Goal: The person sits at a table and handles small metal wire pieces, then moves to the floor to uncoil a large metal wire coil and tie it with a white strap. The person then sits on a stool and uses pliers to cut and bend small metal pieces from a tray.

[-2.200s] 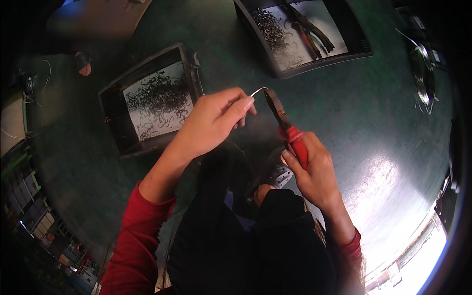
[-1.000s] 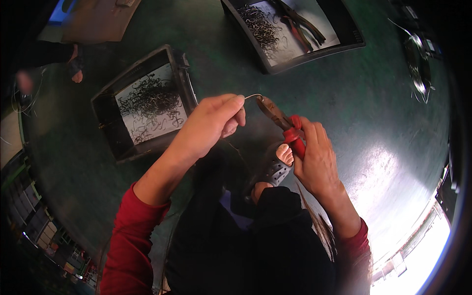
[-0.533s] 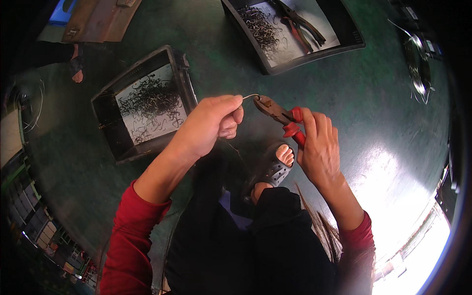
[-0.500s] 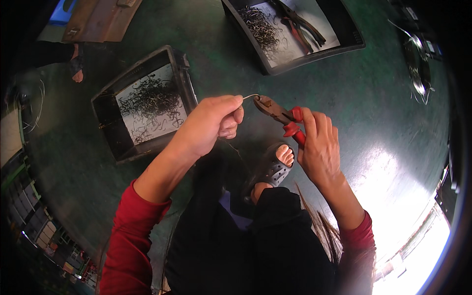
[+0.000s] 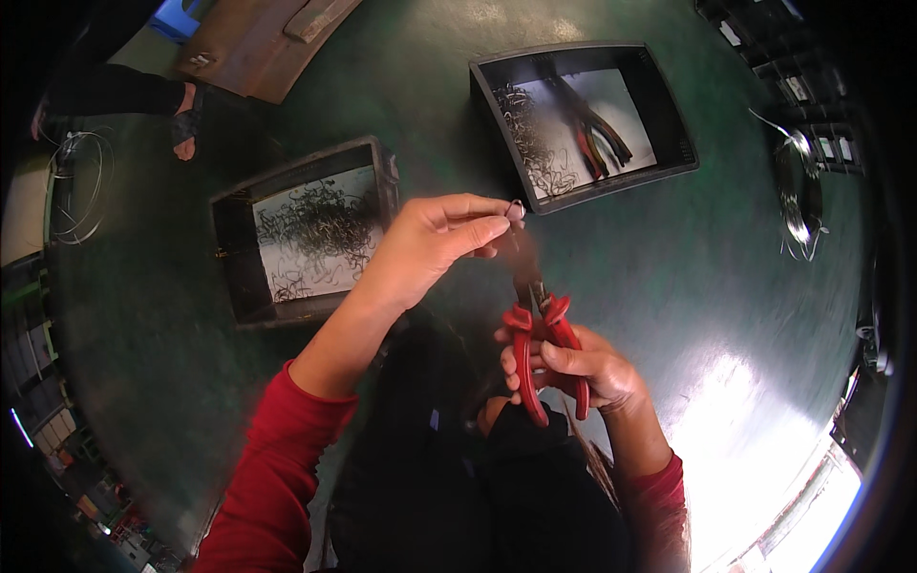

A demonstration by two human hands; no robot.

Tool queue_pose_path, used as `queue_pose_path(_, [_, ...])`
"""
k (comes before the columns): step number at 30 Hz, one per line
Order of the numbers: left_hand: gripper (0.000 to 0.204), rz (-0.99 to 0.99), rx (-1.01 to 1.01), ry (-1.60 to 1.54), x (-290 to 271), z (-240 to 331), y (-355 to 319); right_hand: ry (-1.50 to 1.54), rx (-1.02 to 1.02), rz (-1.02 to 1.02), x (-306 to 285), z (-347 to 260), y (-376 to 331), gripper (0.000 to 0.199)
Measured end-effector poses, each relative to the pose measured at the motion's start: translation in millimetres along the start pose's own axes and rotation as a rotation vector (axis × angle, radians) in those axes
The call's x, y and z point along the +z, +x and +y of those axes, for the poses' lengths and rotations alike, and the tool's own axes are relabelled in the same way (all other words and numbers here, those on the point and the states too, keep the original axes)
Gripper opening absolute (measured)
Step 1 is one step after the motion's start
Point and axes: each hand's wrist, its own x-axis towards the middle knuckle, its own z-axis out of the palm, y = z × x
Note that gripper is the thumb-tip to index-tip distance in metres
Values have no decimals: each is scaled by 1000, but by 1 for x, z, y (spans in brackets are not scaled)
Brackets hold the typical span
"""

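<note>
Between thumb and fingers, my left hand [image 5: 435, 244] pinches a small bent piece of metal wire [image 5: 516, 208], its curved end standing out past the fingertips. My right hand [image 5: 583, 368] is wrapped round the red handles of a pair of pliers [image 5: 535, 334]. The handles are spread apart, and the blurred jaws point up toward the left fingertips. Whether the jaws touch the wire I cannot tell. Left of my hands, a black crate [image 5: 229, 277] has many small bent wire hooks [image 5: 320, 224] on a pale sheet.
At the far right stands another black crate [image 5: 683, 143] with more hooks and dark-and-red-handled pliers [image 5: 597, 138]. A coil of wire [image 5: 791, 191] lies on the green floor to the right, another wire loop [image 5: 86, 186] at left. Another person's foot [image 5: 184, 134] is near a brown board [image 5: 258, 48].
The pliers have swung from pointing up-left to nearly upright, lower and closer to me, and their handles have spread. My left hand has turned, still pinching the wire. The view has shifted.
</note>
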Motion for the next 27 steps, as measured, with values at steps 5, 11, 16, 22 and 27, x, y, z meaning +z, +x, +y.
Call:
queue_pose_path(5, [16,95,92,20,4,2,6,-12,-7,-66,-3,-3,-5,63])
queue_pose_path(11, [14,199,269,142,11,14,7,-232,-47,16,3,-10,-13,60])
queue_pose_path(16, [12,238,397,596,10,30,-8,-613,-78,316,20,-19,-28,55])
queue_pose_path(22, [14,217,423,664,13,39,-16,-758,-150,400,30,-21,-30,46])
queue_pose_path(27, [10,205,380,686,12,41,-17,-752,-184,417,31,-17,-27,43])
